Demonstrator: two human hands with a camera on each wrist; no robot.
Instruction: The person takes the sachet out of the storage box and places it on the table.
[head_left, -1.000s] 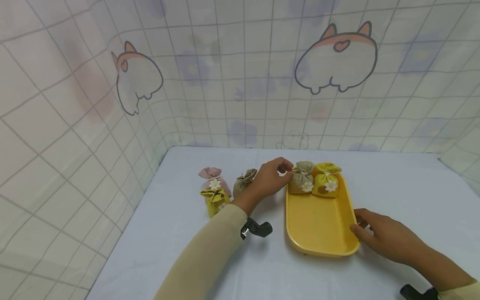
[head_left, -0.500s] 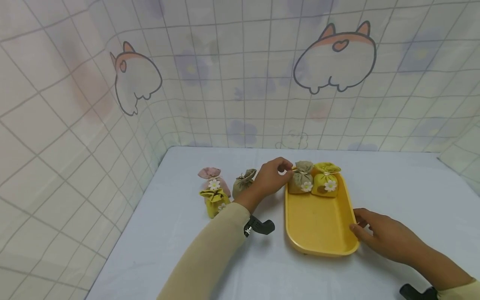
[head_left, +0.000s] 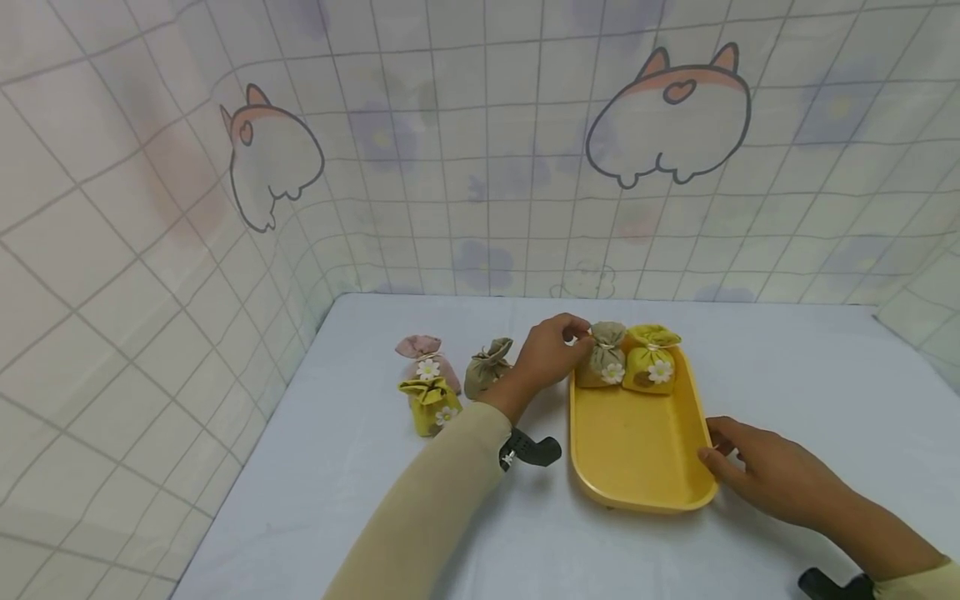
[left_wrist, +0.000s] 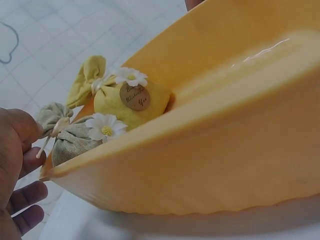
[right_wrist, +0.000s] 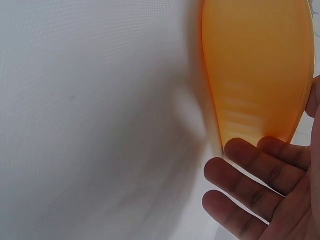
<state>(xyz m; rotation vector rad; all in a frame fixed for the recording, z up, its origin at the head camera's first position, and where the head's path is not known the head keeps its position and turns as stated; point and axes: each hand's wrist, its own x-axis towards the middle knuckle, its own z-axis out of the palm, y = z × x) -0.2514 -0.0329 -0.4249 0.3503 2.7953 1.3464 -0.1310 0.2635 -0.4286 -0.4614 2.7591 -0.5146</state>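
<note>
Left hand [head_left: 546, 357] sits at the tied neck of the olive-grey cloth pouch with a white daisy [head_left: 604, 357], my fingers pinching its top knot. That pouch stands upright at the far left end of the oblong yellow plastic tray [head_left: 637, 450], touching the yellow cloth pouch with a daisy and round tag [head_left: 651, 360] beside it. Against half a second ago almost nothing has shifted: pouch in the same spot, my fingers slightly closer over the knot, so I judge it set down but not let go. Right hand [head_left: 765, 473] rests flat against the tray's near right rim, fingers relaxed and straight, steadying it. On the pale blue counter [head_left: 337, 467], left of the tray: a pink pouch [head_left: 423, 354], a yellow-green pouch [head_left: 431, 402], a khaki pouch [head_left: 486, 367], grouped near each other.
</note>
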